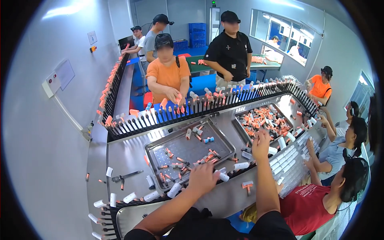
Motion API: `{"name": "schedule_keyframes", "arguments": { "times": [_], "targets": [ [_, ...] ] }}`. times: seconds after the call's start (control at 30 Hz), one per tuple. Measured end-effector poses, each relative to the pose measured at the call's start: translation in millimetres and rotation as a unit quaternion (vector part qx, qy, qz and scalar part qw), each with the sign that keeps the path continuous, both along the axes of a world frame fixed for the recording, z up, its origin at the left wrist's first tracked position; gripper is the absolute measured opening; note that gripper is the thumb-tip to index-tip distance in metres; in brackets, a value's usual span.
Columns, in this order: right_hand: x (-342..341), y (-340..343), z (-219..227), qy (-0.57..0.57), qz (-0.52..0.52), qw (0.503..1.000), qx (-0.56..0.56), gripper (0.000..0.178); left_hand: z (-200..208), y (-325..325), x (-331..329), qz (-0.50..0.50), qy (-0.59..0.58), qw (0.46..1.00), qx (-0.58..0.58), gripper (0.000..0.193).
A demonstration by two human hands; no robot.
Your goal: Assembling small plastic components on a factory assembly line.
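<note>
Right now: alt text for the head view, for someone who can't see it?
A person's left hand is close to a white tube and a shallow tray on a metal worktable; the right hand is near a heap of orange and gray parts. Rows of black pegs border the table, with other people around.

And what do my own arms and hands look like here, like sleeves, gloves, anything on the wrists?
Your left hand and right hand look ungloved. The forearms are bare, with a plain black left sleeve and matching right sleeve by the lower edge. No watch, bracelet or cable shows on either wrist.
</note>
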State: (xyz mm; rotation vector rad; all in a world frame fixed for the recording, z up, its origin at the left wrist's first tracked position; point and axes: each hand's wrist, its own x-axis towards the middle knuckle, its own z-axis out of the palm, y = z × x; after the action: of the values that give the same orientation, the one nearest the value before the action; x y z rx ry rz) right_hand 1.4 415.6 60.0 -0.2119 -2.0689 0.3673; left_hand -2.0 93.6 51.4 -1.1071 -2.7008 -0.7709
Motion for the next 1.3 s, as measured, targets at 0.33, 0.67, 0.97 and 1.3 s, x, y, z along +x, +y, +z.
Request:
{"name": "schedule_keyframes", "arguments": {
  "times": [0.33, 0.67, 0.97, 1.3],
  "targets": [
    [13, 26, -55, -0.153, 0.131, 0.979, -0.031, 0.013, 66, 18, -10, -0.023, -0.051, 0.994, 0.093, 0.042],
    [21, 27, -50, -0.164, 0.098, 0.973, -0.128, 0.011, 6, 20, -23, 0.034, -0.102, 0.994, -0.005, 0.052],
    [9, -6, 13, -0.131, 0.136, 0.976, -0.108, 0.011, -23, 1, -7, 0.166, -0.18, 0.962, -0.118, 0.052],
    [6, 1, -30, -0.131, 0.103, 0.986, -0.027, 0.011, 15, 8, -15, 0.012, 0.036, 0.992, 0.121, 0.048]
  ]
}}
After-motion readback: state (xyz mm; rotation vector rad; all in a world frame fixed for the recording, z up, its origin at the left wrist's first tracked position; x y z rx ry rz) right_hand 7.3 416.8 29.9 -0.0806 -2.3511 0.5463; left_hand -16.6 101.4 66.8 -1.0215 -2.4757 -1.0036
